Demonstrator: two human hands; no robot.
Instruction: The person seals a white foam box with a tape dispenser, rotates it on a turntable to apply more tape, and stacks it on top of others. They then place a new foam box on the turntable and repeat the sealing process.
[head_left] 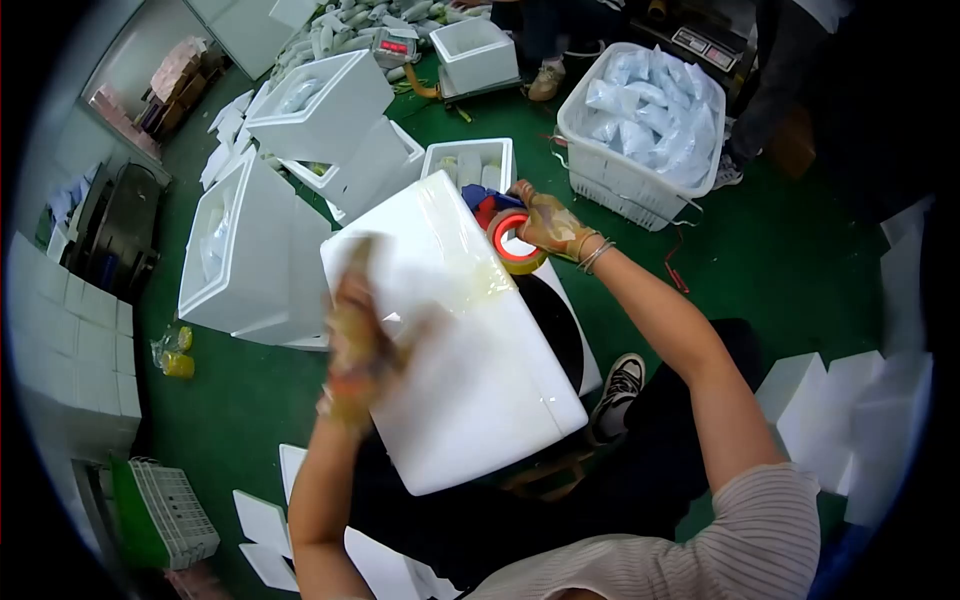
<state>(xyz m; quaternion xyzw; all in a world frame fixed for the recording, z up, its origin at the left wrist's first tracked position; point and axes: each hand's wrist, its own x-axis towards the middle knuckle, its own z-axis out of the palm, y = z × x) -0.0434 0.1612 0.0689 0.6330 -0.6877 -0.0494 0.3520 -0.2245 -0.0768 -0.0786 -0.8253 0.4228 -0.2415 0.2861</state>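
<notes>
A closed white foam box [460, 370] stands tilted in front of me, with clear tape [455, 240] across its far part. My right hand [548, 222], in a stained glove, is closed on a tape dispenser [516, 240] at the box's far right edge. The dispenser has a blue and red body and carries a roll with a red core. Over the left side of the box is my left hand [365, 340], also gloved and smeared by motion. Its fingers cannot be made out, nor whether it touches the lid.
Open foam boxes [225, 240] stand at the left, and another box [470, 160] with pale contents lies beyond. A white crate [640, 190] of filled plastic bags sits at the upper right, near other people's legs [785, 80]. Foam lids [262, 525] lie at the lower left.
</notes>
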